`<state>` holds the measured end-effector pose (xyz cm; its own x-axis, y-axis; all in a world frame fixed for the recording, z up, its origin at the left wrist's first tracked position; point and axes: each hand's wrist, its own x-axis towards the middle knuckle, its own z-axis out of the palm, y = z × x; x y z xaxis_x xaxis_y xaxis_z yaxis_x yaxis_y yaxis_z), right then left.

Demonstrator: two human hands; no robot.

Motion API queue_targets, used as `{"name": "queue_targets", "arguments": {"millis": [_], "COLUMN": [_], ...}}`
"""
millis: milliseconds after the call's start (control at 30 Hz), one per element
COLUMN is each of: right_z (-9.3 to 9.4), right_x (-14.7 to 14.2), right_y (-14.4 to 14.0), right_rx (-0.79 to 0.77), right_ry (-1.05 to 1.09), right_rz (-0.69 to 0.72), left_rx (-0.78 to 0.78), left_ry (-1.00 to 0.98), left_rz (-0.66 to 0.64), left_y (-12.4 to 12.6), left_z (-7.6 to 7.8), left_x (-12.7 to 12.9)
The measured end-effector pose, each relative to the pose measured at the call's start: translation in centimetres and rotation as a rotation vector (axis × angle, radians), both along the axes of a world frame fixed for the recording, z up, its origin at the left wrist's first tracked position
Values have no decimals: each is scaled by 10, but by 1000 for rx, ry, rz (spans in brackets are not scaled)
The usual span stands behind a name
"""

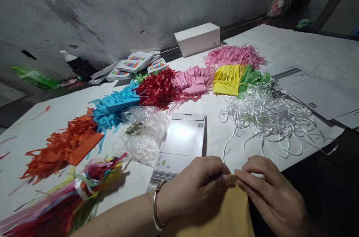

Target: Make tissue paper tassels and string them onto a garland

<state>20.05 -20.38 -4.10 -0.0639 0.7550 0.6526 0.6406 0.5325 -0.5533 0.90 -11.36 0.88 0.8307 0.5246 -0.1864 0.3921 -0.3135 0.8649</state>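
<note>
Dim light — glare on the white packet (182, 138).
Left of it, a streamer bundle (53, 207) blurs, shadow falling rightward.

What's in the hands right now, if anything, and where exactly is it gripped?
A yellow-tan sheet-like piece: the left hand and right hand pinch it at its upper edge, fingertips close together. Its material is unclear.

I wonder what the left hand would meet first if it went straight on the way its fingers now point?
Most likely the right hand, which lies just ahead of the left hand, though their exact depth is hard to judge.
</note>
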Motion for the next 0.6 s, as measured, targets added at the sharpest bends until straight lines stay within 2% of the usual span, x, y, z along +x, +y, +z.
{"name": "queue_targets", "arguments": {"millis": [133, 300, 500, 600], "right_z": [-1, -10, -10, -9], "right_x": [6, 14, 4, 3], "right_y": [-2, -8, -6, -12], "right_rx": [106, 143, 135, 98], "right_ry": [-104, -303, -203, -112], "right_rz": [-55, -17, -55, -15], "left_rx": [-30, -60, -23, 41], "left_ry": [8, 23, 17, 32], "left_rz": [3, 13, 34, 44], "left_y": [1, 1, 1, 1], "left_z": [0, -2, -3, -2], "left_x": [1, 3, 3, 3]}}
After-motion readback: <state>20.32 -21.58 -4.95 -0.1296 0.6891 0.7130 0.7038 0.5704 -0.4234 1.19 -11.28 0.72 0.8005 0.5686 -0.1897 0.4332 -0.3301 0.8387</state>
